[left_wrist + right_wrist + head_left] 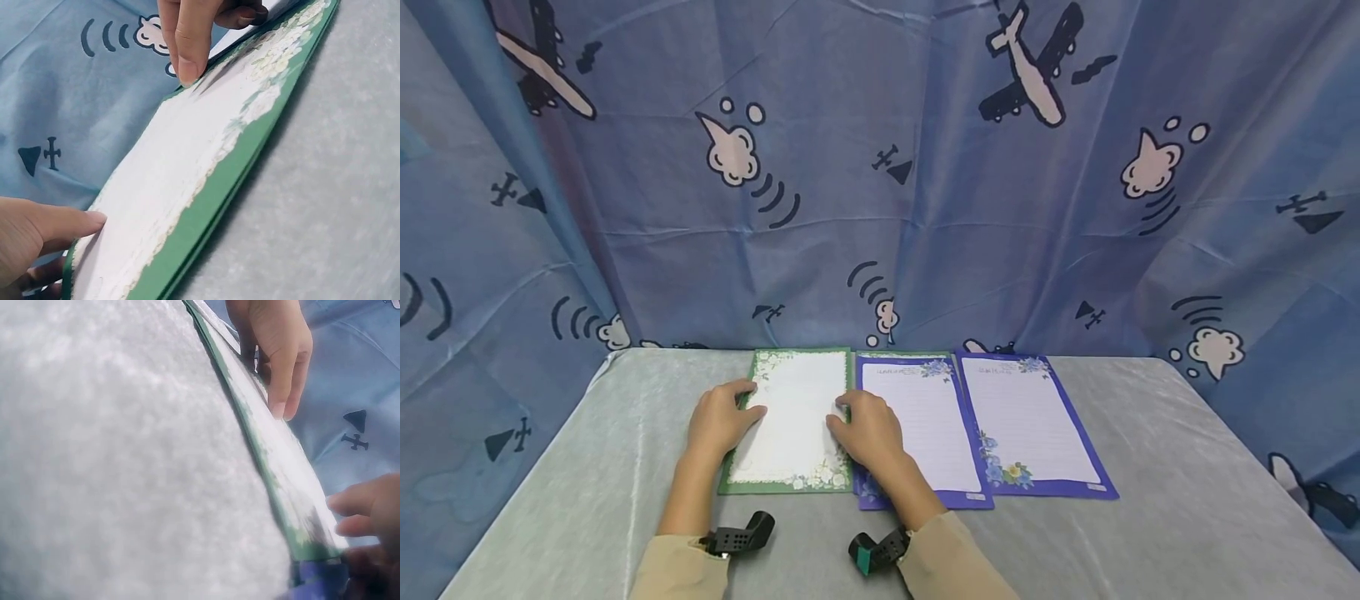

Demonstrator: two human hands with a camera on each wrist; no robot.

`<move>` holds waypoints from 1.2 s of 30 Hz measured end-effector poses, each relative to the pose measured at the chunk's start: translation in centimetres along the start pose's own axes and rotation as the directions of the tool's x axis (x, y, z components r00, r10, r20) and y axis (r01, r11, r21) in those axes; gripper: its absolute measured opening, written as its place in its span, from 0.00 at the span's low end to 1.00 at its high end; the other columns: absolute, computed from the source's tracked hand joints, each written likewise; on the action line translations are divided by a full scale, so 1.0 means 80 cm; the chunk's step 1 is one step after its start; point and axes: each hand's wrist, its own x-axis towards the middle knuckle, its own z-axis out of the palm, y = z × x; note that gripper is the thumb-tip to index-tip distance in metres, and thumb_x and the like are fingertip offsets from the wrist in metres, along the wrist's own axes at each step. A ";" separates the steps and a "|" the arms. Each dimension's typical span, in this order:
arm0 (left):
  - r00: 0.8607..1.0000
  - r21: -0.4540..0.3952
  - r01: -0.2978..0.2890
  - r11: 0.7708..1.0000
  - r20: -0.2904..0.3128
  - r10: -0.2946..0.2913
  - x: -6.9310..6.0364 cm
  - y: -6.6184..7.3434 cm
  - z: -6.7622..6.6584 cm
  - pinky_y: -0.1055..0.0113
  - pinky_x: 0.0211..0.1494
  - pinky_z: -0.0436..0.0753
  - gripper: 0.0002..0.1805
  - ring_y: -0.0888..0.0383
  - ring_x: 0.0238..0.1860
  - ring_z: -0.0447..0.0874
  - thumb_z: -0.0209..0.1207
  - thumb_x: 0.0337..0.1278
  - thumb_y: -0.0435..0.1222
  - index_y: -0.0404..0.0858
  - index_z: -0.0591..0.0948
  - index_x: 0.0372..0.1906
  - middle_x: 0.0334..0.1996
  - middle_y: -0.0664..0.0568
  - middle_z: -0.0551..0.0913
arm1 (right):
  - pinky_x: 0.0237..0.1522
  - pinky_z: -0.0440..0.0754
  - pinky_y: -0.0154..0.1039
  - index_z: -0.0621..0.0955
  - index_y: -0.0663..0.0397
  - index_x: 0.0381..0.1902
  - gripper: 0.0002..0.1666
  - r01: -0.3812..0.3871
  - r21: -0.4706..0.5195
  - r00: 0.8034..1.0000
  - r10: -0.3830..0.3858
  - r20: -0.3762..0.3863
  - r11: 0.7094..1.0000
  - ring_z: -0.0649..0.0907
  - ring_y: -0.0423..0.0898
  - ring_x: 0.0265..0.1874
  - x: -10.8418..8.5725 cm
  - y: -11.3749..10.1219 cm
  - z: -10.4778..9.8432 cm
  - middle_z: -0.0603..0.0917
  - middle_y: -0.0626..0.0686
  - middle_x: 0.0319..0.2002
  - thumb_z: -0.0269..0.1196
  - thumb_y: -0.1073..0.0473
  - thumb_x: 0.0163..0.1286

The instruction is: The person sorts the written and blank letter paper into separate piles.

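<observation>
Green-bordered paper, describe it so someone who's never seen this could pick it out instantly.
Look at the gray table before the blue curtain. On it, between the left hand and right hand, lies the green-bordered paper. Its green edge and pale flowers set it apart from the middle paper and right paper, both purple-edged with blue flowers.

A pale grey tabletop (1195, 517) with a mottled, soft-looking surface is enclosed by blue fabric (955, 200), which hangs directly behind its far edge and runs along its left and right sides, creased and gathered into vertical folds. Dark-outlined prints are scattered over that cloth: a large airplane (1033, 75) high above the tabletop's far edge, a puffy cloud (1216, 348) just beyond its far right corner, and curved black stripes (427, 307) off to its left. Soft, diffuse light falls across the tabletop.
</observation>
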 end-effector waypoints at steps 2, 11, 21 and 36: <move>1.000 -0.019 0.006 1.000 0.023 -0.006 0.000 0.000 -0.001 0.39 0.64 0.75 0.26 0.33 0.63 0.77 0.67 0.59 0.35 0.32 0.80 0.63 0.61 0.32 0.80 | 0.52 0.84 0.54 0.88 0.53 0.49 0.16 0.005 0.001 1.000 -0.005 0.002 1.000 0.87 0.56 0.53 -0.001 0.001 -0.001 0.89 0.55 0.51 0.69 0.54 0.65; 0.994 -0.063 0.053 0.997 0.098 -0.047 -0.004 0.010 -0.004 0.36 0.68 0.71 0.28 0.30 0.69 0.69 0.66 0.59 0.33 0.32 0.77 0.66 0.67 0.30 0.74 | 0.54 0.84 0.54 0.88 0.54 0.49 0.16 0.012 -0.001 1.000 -0.012 0.014 1.000 0.86 0.56 0.55 -0.003 0.006 -0.005 0.88 0.56 0.53 0.69 0.53 0.66; 0.999 -0.018 -0.020 1.000 0.044 0.021 -0.004 0.040 -0.016 0.40 0.62 0.77 0.26 0.35 0.63 0.77 0.61 0.67 0.39 0.34 0.77 0.66 0.64 0.34 0.78 | 0.38 0.86 0.48 0.87 0.54 0.54 0.19 0.033 0.120 0.999 -0.036 0.023 0.992 0.86 0.50 0.33 0.003 -0.004 -0.043 0.89 0.56 0.44 0.66 0.51 0.70; 0.978 -0.091 -0.193 0.977 0.059 0.199 -0.019 0.111 0.040 0.53 0.46 0.84 0.19 0.51 0.46 0.89 0.65 0.64 0.40 0.41 0.85 0.58 0.53 0.49 0.89 | 0.32 0.77 0.37 0.88 0.55 0.49 0.15 0.022 0.114 0.994 -0.009 -0.111 0.993 0.87 0.50 0.35 -0.021 0.090 -0.096 0.90 0.58 0.45 0.69 0.57 0.66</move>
